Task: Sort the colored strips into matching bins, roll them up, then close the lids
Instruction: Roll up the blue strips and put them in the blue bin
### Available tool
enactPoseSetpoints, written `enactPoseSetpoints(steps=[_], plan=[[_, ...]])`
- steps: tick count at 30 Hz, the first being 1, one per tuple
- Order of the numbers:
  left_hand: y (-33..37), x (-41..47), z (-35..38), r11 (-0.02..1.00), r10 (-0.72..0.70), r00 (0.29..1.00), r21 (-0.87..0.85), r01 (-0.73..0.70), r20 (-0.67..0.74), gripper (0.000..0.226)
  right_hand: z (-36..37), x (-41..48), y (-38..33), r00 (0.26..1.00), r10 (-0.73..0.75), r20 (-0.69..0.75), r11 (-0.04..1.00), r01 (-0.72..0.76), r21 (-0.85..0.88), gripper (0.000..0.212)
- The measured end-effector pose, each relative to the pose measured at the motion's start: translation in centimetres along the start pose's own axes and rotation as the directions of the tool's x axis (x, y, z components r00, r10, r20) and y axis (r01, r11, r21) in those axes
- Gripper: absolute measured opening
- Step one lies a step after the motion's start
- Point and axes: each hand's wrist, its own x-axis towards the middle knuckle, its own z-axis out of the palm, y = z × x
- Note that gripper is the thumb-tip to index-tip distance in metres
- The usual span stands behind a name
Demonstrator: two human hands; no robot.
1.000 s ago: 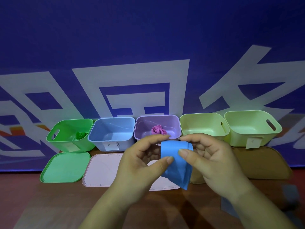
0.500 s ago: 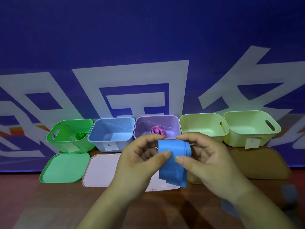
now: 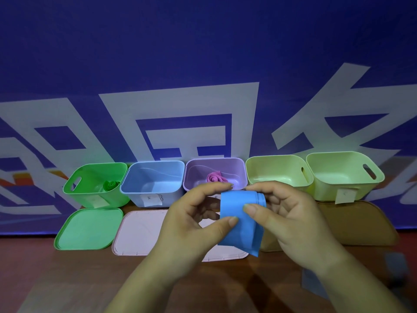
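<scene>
Both hands hold a blue strip [image 3: 239, 220] above the table, partly rolled at its top with a tail hanging down. My left hand [image 3: 191, 224] pinches its left edge between thumb and fingers. My right hand [image 3: 293, 220] pinches the rolled right side, thumb on the front. Behind stands a row of open bins: a green bin [image 3: 94, 185] with a green roll [image 3: 111, 184] inside, an empty blue bin [image 3: 153, 181], a purple bin [image 3: 234, 168] holding a pink roll [image 3: 215, 177], and two pale yellow-green bins [image 3: 277, 169] [image 3: 343, 175].
Lids lie on the wooden table in front of the bins: a green lid [image 3: 88, 229], a pinkish-white lid [image 3: 137, 233] partly under my hands, and a brown lid [image 3: 358, 222] at the right. A blue banner wall rises right behind the bins. Something grey [image 3: 316, 283] lies at lower right.
The roll at the top of the blue strip has grown and the hanging tail is shorter. Both hands stay in about the same place, fingers shifting on the strip.
</scene>
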Motion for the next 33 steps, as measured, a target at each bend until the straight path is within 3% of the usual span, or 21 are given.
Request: enactPoseSetpoints(steps=[19, 33], plan=[[-0.55, 0.23, 0.23, 0.990, -0.063, 0.997, -0.132, 0.056, -0.047, 0.037, -0.08, -0.15, 0.41, 0.998, -0.009, 0.067, 1.000, 0.009, -0.002, 0.039], [-0.64, -0.04, -0.27, 1.000, 0.016, 1.000, 0.021, -0.016, 0.022, 0.046, -0.09, -0.03, 0.43, 1.000, 0.011, -0.006, 0.999, -0.011, 0.037, 0.031]])
